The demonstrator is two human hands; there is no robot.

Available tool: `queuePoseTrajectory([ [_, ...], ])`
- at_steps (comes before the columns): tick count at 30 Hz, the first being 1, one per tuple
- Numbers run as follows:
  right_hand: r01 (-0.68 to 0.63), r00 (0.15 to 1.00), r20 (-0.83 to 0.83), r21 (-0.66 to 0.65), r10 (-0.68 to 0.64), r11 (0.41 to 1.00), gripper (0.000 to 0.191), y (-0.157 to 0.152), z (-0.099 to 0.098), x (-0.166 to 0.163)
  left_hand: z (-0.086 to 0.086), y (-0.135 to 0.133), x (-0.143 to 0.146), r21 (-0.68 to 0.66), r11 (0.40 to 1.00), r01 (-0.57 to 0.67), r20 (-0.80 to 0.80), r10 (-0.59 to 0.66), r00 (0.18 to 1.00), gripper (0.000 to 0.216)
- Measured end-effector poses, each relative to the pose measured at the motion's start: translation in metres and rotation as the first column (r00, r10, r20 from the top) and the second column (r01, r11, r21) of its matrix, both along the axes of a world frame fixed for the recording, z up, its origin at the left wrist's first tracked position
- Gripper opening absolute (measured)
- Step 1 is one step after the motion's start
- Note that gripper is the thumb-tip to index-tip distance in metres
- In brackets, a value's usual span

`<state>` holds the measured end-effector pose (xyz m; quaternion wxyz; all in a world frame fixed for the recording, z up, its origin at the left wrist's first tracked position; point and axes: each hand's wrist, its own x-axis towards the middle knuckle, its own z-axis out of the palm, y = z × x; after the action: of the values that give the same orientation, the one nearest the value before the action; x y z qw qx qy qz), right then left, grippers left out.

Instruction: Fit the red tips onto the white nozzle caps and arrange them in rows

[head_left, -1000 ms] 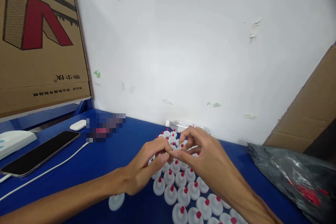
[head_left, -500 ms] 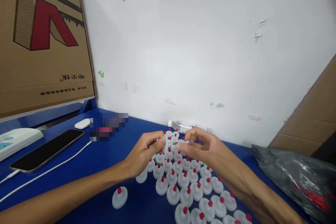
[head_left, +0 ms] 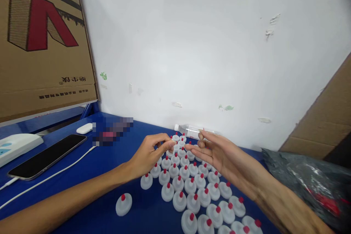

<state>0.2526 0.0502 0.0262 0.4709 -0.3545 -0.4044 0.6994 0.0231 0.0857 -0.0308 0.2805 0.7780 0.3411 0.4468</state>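
My left hand (head_left: 155, 153) hovers over the far left part of a group of white lids, thumb and forefinger pinched together. Whatever sits in that pinch is too small or too hidden to make out. Facing it, my right hand (head_left: 212, 151) is open, with its fingers stretched out and nothing visible in them. Below both hands, many round translucent white lids with red tips (head_left: 179, 201) stand in loose rows on the blue table (head_left: 104, 175). A single lid (head_left: 124, 204) lies apart near my left forearm.
A clear plastic bottle (head_left: 189, 131) lies along the white wall. On the left are a phone (head_left: 49, 156), a white cable (head_left: 60, 171), a power strip (head_left: 19, 147), a white case (head_left: 84, 128) and a cardboard box (head_left: 55, 65). A grey plastic bag (head_left: 298, 179) lies right.
My right hand has opened, its fingers stretching out from a curled pose, and it has drawn slightly away from my left. The left hand stays pinched in nearly the same place.
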Motion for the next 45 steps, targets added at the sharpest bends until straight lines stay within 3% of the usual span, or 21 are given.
queuePoseTrajectory([
  [4,-0.017,1.000,0.006,0.001,0.017,1.000,0.021,0.001,-0.002,0.001,0.003,0.000,0.001,0.001,1.000,0.004,0.059,-0.004,0.998,0.024],
  [9,-0.070,0.998,-0.001,-0.004,0.070,0.998,0.018,0.000,-0.006,-0.003,0.004,-0.007,0.005,0.023,0.999,0.036,0.023,-0.036,0.999,0.022],
  [13,-0.078,0.997,-0.004,0.014,0.078,0.997,0.018,-0.001,-0.010,-0.008,0.002,-0.008,0.005,0.154,0.985,0.081,-0.074,-0.071,0.995,0.021],
  [19,-0.095,0.995,-0.017,0.021,0.095,0.995,0.020,-0.002,-0.014,-0.012,-0.006,-0.004,0.001,0.515,0.853,0.085,-0.283,0.076,0.956,0.020],
  [26,-0.111,0.976,-0.193,-0.061,0.097,0.992,0.016,-0.002,-0.016,-0.015,-0.010,0.000,-0.003,0.723,0.689,0.042,-0.339,0.302,0.891,0.020],
  [29,-0.096,0.970,-0.232,-0.089,0.073,0.991,0.013,-0.004,-0.014,-0.018,-0.011,0.000,-0.005,0.761,0.647,0.039,-0.349,0.359,0.865,0.022],
  [33,-0.041,0.976,-0.217,-0.107,0.017,0.993,0.011,-0.006,-0.011,-0.018,-0.012,0.003,-0.007,0.731,0.683,-0.001,-0.342,0.367,0.865,0.022],
  [38,0.025,0.986,-0.159,-0.117,-0.043,0.993,0.017,-0.002,-0.007,-0.013,-0.004,0.003,-0.011,0.574,0.815,-0.080,-0.315,0.310,0.897,0.020],
  [41,0.026,0.988,-0.150,-0.115,-0.044,0.993,0.014,0.000,-0.008,-0.012,0.000,-0.004,-0.010,0.452,0.891,-0.046,-0.320,0.210,0.924,0.023],
  [45,-0.001,0.993,-0.118,-0.122,-0.014,0.993,0.021,-0.001,-0.011,-0.012,0.001,-0.009,-0.007,0.336,0.942,0.013,-0.321,0.101,0.942,0.025],
])
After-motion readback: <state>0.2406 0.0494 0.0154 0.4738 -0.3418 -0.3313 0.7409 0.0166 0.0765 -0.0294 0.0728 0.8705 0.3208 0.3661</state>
